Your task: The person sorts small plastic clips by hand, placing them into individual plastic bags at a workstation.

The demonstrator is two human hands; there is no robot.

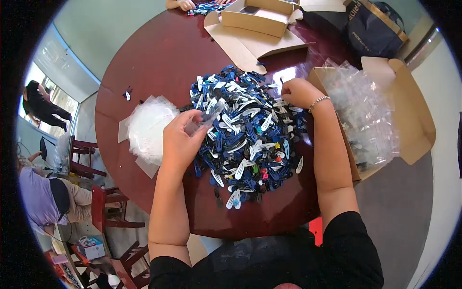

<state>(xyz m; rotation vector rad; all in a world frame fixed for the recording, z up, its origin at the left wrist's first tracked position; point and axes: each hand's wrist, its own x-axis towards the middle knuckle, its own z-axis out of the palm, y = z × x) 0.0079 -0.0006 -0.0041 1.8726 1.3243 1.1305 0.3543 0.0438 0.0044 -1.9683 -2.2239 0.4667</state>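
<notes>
A big heap of snap hair clips [240,130], mostly navy, white and black, covers the middle of the round table. My left hand [180,137] is closed on a small clear plastic bag [212,114], thumb and fingers pinching it over the heap's left side. At the upper right edge of the heap, my right hand [299,94] has its fingers drawn together, pointing down; what is between them is hidden. Beside my left hand lies a round stack of clear bags [151,127].
An open cardboard box [358,176] full of filled clear bags [368,115] stands right of my right arm. Another cardboard box [252,21] lies at the far side, near another person's hands [186,5]. A dark bag [373,31] sits at the back right. Wooden chairs [113,207] stand left.
</notes>
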